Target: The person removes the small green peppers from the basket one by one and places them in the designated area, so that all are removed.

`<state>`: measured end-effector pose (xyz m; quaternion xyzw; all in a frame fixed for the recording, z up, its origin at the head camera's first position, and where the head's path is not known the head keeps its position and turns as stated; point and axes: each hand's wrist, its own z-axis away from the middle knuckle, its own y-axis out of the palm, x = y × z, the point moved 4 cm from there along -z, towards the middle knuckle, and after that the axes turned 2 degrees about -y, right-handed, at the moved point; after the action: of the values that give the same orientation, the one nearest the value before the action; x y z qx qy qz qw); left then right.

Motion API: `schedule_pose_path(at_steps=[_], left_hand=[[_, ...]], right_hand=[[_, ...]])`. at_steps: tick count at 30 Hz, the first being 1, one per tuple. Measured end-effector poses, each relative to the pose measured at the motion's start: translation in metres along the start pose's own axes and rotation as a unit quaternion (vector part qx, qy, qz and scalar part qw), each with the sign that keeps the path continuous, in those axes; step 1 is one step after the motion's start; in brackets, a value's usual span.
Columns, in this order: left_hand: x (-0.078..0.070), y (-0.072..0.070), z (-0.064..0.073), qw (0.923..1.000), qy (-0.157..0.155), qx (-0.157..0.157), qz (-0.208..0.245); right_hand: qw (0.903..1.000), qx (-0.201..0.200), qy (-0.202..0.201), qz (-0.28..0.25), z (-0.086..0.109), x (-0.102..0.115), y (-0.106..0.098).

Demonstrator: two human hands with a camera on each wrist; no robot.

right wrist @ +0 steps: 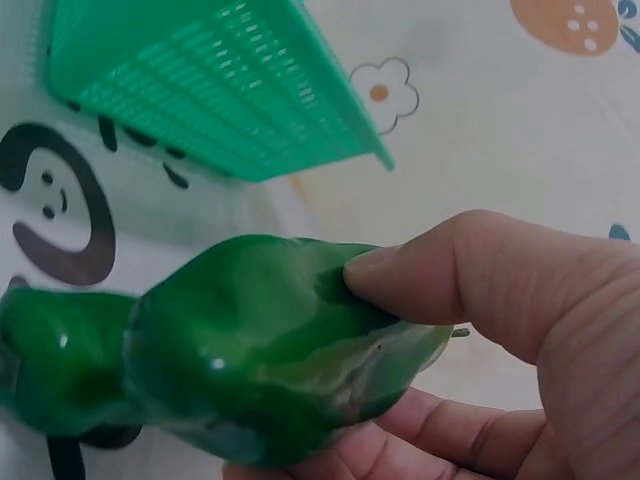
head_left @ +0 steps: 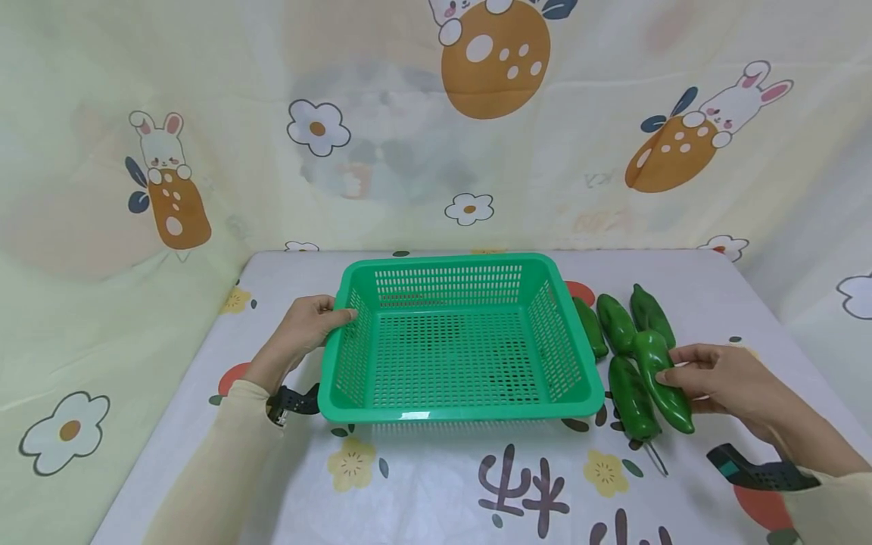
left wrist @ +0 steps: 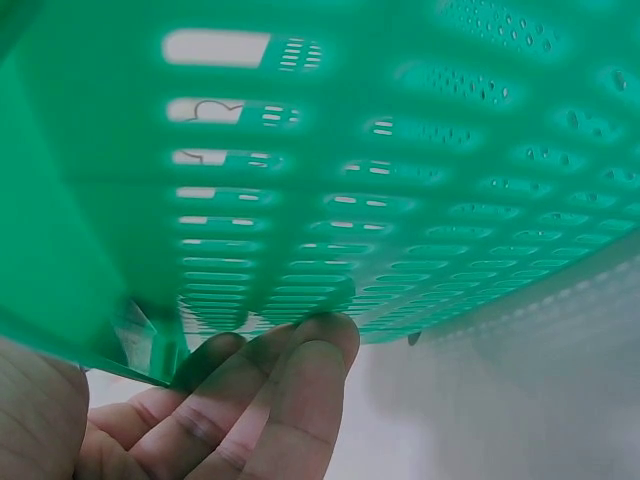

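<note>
My left hand (head_left: 306, 329) grips the left rim of a green perforated plastic basket (head_left: 450, 414), thumb over the edge. Seen from the left wrist, its curled fingers (left wrist: 305, 400) lie against the underside of the slotted wall (left wrist: 120, 220). To the right of the basket, my right hand (head_left: 732, 382) pinches a glossy green pepper (head_left: 662, 384) between thumb and fingers. In the right wrist view the thumb presses on top of this pepper (right wrist: 260, 340), with fingers beneath. Several other green peppers (head_left: 632, 397) lie close around it, one partly hidden by the basket's right rim.
The table's pale printed cloth (head_left: 436, 492) carries flowers and dark lettering. Behind it hangs a patterned curtain (head_left: 395, 189) with rabbits, and more curtain closes off both sides. The basket stands mid-table with nothing inside, and the peppers are grouped along its right side.
</note>
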<state>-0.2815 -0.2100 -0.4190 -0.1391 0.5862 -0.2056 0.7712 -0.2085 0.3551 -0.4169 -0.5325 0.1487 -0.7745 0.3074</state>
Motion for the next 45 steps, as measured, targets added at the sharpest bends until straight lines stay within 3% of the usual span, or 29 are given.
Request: schedule_pose_path(at_steps=[19, 31, 45], left_hand=[[0.000, 0.000, 0.000, 1.0000, -0.001, 0.002, 0.001], [0.000, -0.001, 0.001, 1.0000, -0.002, 0.001, 0.003], [-0.001, 0.000, 0.002, 0.9998, 0.006, -0.005, -0.020]], right_hand=[[0.9975, -0.002, 0.070, -0.014, -0.003, -0.039, 0.001], [0.9969, -0.007, 0.078, 0.010, -0.006, -0.052, 0.010], [0.9954, -0.007, 0.075, 0.060, -0.001, -0.048, 0.018]])
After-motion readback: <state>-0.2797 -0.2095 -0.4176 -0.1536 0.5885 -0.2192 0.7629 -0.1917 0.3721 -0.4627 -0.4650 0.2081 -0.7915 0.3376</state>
